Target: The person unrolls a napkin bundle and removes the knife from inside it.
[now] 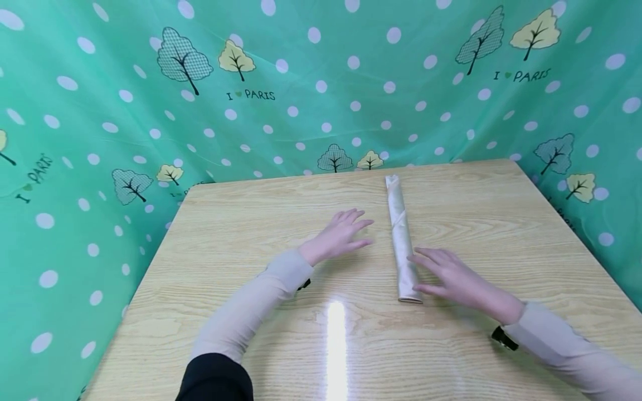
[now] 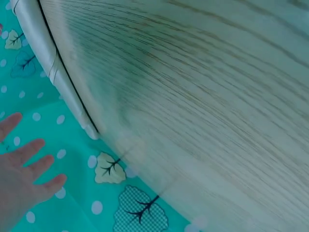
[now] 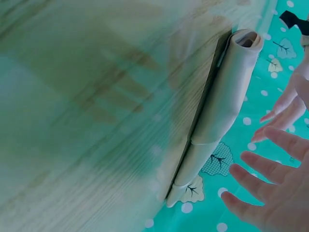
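Note:
A pale, silvery rolled-up sheet of cloth-like material (image 1: 399,234) lies lengthwise on the wooden table, with a slanting seam around its middle. My right hand (image 1: 453,275) is beside its near end, fingers spread and fingertips right at the roll's right side. Left of the roll, my left hand (image 1: 341,234) hovers with its fingers stretched out, a gap between it and the roll. The right wrist view looks into the roll's hollow, layered end (image 3: 247,39). Both hands hold nothing.
The light wood-grain table (image 1: 241,223) has its far edge just beyond the roll's far end. A green curtain (image 1: 321,72) with white dots and printed trees hangs behind and along both sides. A bright light reflection (image 1: 336,351) shows on the tabletop near the front.

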Available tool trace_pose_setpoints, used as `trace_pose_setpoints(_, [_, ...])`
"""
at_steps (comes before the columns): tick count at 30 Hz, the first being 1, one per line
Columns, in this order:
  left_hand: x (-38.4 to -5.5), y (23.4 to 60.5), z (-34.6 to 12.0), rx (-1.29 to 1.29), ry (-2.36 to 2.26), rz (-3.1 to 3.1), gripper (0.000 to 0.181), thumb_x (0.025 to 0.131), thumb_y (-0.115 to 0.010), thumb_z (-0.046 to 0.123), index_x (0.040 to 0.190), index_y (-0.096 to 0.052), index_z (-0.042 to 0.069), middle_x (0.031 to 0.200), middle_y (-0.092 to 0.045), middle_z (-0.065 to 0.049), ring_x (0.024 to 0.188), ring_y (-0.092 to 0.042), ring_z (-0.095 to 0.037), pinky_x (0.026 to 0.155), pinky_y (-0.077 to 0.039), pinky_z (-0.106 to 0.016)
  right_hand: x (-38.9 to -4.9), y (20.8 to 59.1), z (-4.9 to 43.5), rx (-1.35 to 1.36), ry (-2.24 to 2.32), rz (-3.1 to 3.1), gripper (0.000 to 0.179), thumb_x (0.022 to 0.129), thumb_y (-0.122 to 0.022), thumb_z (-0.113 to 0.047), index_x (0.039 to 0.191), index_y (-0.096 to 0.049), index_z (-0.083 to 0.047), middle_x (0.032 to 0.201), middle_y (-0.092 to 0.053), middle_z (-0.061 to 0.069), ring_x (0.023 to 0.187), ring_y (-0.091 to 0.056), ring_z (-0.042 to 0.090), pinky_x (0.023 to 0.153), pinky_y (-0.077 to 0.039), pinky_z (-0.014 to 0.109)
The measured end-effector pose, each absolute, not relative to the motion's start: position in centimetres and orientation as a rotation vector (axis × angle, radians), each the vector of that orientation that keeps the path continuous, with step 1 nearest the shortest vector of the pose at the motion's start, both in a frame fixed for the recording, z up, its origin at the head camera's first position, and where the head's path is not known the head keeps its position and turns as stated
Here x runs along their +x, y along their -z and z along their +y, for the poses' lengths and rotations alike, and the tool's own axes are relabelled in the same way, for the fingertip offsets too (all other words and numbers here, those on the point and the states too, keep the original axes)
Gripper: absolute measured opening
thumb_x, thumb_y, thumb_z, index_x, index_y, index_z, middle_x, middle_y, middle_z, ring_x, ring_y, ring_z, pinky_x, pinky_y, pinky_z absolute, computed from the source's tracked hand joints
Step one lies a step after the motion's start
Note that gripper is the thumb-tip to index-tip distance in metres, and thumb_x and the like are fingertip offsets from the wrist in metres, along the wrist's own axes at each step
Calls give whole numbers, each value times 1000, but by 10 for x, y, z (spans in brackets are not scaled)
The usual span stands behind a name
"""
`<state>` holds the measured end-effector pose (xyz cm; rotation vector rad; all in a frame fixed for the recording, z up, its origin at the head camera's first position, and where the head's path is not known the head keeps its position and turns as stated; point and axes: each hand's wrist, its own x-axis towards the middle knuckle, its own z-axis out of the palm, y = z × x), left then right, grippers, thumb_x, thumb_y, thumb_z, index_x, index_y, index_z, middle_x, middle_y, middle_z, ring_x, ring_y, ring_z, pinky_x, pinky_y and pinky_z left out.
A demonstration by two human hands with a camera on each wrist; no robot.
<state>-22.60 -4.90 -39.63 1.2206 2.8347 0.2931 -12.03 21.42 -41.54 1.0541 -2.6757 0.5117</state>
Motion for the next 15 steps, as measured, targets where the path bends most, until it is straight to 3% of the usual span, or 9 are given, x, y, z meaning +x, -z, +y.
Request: trace_pose_setpoints(15, [-238, 403, -12, 1222, -344, 2764, 48, 88, -49, 40, 130, -43, 19, 137, -35, -12, 126, -31, -24, 103, -23, -42, -118, 419, 207, 1116, -479, -2654, 59, 71, -68, -36, 115, -54, 1, 117, -49, 27, 104, -48, 40, 85, -37, 56])
